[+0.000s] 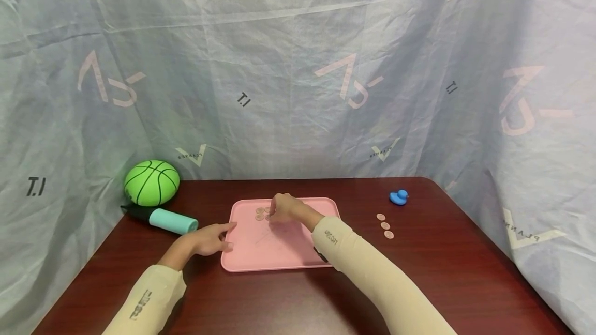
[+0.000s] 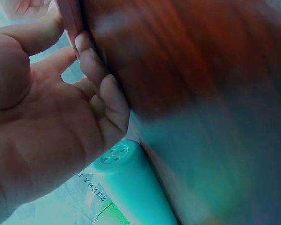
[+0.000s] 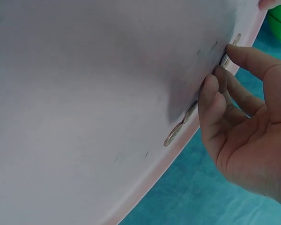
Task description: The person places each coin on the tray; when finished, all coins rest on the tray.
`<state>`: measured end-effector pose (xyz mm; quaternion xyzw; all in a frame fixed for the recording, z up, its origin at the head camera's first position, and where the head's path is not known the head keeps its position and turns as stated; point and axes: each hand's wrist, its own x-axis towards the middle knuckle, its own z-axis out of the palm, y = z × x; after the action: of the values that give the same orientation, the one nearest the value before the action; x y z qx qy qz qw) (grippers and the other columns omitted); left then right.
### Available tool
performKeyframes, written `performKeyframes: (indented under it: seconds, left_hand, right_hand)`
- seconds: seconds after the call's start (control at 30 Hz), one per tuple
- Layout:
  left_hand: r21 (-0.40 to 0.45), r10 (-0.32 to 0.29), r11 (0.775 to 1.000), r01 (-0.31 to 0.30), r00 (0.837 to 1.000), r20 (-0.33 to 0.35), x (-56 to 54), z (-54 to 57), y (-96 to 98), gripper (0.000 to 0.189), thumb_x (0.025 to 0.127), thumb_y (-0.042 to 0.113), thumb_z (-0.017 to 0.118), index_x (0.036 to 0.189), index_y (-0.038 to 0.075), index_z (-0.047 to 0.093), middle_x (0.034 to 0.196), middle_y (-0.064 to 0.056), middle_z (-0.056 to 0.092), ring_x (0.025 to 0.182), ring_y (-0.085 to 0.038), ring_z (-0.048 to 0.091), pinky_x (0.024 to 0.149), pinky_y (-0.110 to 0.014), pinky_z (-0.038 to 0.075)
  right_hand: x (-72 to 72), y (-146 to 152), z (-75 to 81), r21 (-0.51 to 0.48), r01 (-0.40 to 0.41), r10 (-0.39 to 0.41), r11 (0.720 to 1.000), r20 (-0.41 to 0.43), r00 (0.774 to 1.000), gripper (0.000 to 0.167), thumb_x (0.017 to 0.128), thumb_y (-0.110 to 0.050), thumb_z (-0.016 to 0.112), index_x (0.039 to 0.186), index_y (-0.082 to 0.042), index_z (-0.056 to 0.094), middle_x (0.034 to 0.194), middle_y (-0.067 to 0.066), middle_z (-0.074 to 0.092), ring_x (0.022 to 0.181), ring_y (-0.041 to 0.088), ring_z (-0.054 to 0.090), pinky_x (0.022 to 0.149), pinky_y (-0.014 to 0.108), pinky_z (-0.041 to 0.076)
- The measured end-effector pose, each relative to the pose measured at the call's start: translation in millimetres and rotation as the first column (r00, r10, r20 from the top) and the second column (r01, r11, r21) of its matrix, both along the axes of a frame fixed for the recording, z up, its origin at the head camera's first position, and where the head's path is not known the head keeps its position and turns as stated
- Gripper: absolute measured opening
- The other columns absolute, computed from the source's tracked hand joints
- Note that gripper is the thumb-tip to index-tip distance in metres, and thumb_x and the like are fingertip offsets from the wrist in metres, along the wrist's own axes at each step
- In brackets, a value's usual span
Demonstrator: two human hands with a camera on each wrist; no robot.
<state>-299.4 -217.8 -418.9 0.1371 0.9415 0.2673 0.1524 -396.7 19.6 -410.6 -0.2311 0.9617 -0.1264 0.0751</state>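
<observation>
A pink tray (image 1: pixel 274 249) lies on the dark red table. My left hand (image 1: pixel 211 239) holds its left edge, thumb on the rim; in the left wrist view, the other fingers (image 2: pixel 110 101) curl against the outer side. Over the tray's far part, my right hand (image 1: pixel 285 208) reaches down with bent fingers. Its thumb and fingertips pinch at a coin (image 3: pixel 224 59), mostly covered by them. Other coins (image 1: pixel 259 211) lie close together beside that hand, flat on the tray near the far rim. Further coins (image 3: pixel 173 135) show past the fingers in the right wrist view.
Right of the tray, three coins (image 1: pixel 385 226) lie in a slanting row, with a blue toy duck (image 1: pixel 398 197) behind them. On the left are a green ball (image 1: pixel 152 183) and a turquoise cylinder with a black end (image 1: pixel 173 221). Grey cloth (image 1: pixel 288 133) hangs behind the table.
</observation>
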Motion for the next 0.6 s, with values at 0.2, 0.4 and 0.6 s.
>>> performKeyframes:
  seconds: [0.2,0.4,0.6]
  left_hand:
    - [-0.004,0.011,1.000,-0.011,1.000,0.007,0.1,0.2,0.1,0.070,0.090,0.020,0.072,0.149,0.000,0.041,0.132,-0.021,0.057,0.115,-0.033,0.054,0.103,-0.056,0.038]
    - [-0.009,0.006,1.000,-0.006,1.000,-0.002,0.2,1.0,0.9,0.070,0.090,0.020,0.072,0.149,-0.001,0.041,0.130,-0.020,0.058,0.111,-0.031,0.056,0.101,-0.055,0.040]
    - [-0.011,0.006,1.000,-0.006,1.000,-0.001,1.0,2.4,1.8,0.070,0.090,0.021,0.072,0.149,0.000,0.041,0.130,-0.020,0.058,0.112,-0.031,0.056,0.101,-0.055,0.040]
  right_hand:
    - [1.0,0.0,0.7,0.000,0.004,-0.004,1.000,0.005,1.000,0.019,0.082,-0.033,0.080,0.095,-0.019,0.074,0.093,-0.008,0.068,0.093,0.013,0.060,0.080,0.032,0.050]
    - [-0.5,-0.3,-0.9,0.007,-0.012,0.012,1.000,-0.002,1.000,0.027,0.083,-0.030,0.078,0.108,-0.022,0.070,0.089,-0.007,0.063,0.091,0.014,0.056,0.077,0.032,0.048]
    - [0.2,0.6,-1.4,0.020,-0.027,0.027,0.999,-0.021,0.999,0.024,0.084,-0.033,0.077,0.105,-0.021,0.074,0.094,-0.007,0.066,0.089,0.012,0.057,0.078,0.032,0.049]
